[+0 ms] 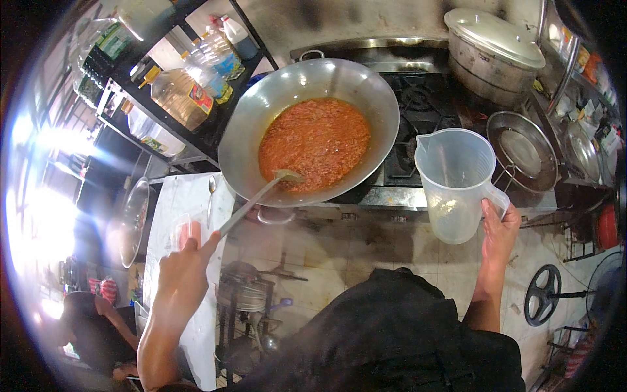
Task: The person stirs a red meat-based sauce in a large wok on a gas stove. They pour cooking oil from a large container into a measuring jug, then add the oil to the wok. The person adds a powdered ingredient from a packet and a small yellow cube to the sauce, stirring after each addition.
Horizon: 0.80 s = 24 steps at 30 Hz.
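A big steel wok (pixel 261 117) sits on the gas stove (pixel 418 104), holding a thick orange-red sauce (pixel 315 140). My left hand (pixel 186 268) grips the long handle of a metal ladle (pixel 261 196); its bowl rests in the near edge of the sauce. My right hand (pixel 499 232) holds a clear plastic measuring jug (pixel 455 183) by its handle. The jug is upright just right of the wok, above the stove's front edge, and looks nearly empty.
A lidded steel pot (pixel 493 55) stands at the back right, with a round strainer (pixel 522 150) beside it. Oil bottles (pixel 183 95) fill a black shelf at the left. A white counter (pixel 173 209) carries a spoon. Another person (pixel 91 326) crouches lower left.
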{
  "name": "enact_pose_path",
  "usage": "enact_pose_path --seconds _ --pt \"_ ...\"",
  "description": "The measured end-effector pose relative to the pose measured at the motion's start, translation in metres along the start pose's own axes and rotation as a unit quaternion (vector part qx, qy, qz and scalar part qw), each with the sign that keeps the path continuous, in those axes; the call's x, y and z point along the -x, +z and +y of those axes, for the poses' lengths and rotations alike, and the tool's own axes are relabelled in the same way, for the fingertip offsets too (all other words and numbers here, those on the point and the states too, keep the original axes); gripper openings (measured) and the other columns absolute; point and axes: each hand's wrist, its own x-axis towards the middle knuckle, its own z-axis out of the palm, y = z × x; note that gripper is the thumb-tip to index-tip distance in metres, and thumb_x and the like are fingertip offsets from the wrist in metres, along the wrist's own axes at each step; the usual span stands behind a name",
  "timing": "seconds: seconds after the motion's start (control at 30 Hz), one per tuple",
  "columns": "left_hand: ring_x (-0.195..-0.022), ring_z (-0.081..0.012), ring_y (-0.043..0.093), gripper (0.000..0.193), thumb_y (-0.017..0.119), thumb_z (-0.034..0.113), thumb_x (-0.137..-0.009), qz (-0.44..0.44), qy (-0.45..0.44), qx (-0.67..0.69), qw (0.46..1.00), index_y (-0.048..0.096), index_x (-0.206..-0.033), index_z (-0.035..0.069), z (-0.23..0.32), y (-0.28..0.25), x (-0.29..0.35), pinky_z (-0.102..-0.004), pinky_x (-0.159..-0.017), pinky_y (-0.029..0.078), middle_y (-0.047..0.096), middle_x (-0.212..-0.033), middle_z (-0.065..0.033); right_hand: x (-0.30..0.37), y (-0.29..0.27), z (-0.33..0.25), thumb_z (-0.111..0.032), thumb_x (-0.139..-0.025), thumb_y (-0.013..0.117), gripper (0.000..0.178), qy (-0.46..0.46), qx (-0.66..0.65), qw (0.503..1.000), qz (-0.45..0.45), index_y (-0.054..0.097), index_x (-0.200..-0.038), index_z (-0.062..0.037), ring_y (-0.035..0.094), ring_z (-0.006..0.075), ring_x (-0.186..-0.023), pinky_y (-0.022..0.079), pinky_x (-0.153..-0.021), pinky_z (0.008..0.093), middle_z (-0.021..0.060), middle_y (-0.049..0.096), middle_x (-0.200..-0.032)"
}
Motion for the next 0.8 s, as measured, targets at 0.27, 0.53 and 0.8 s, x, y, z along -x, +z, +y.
enact_pose_path --seconds 0.27,0.53,0.8 --pt "-0.083 -0.038 0.063 0.049 0.052 0.004 -0.085 0.03 -0.005 0.014 0.999 0.048 -0.131 0.02 -0.024 0.097 -0.138 -0.0486 -0.071 0.05 0.06 -0.097 -0.018 0.011 -0.027 0.001 -0.005 -0.079 0.07 0.02 0.023 0.025 0.999 0.043 0.066 -0.098 -0.0001 0.061 0.0087 -0.082 0.046 -0.075 0.0231 0.0041 0.067 -0.092" --pt "-0.095 -0.0403 0.062 0.052 0.052 0.011 -0.084 0.02 -0.019 0.196 0.98 0.045 -0.135 0.017 0.016 0.131 -0.249 -0.0488 -0.082 0.049 0.063 -0.102 -0.0238 0.017 -0.059 0.002 -0.008 -0.081 0.069 0.019 -0.002 0.105 0.989 0.101 0.067 -0.098 -0.0004 0.06 0.0091 -0.08 0.046 -0.074 0.0244 0.003 0.067 -0.091" --pt "-0.093 -0.041 0.061 0.054 0.055 0.015 -0.083 0.011 0.047 0.272 0.961 0.044 -0.136 0.017 0.044 0.112 -0.184 -0.0473 -0.083 0.048 0.062 -0.103 -0.0235 0.01 -0.059 0.002 -0.007 -0.08 0.07 0.021 0.003 0.063 0.995 0.078 0.066 -0.099 0.0004 0.06 0.0083 -0.079 0.046 -0.073 0.0221 0.0038 0.067 -0.091"
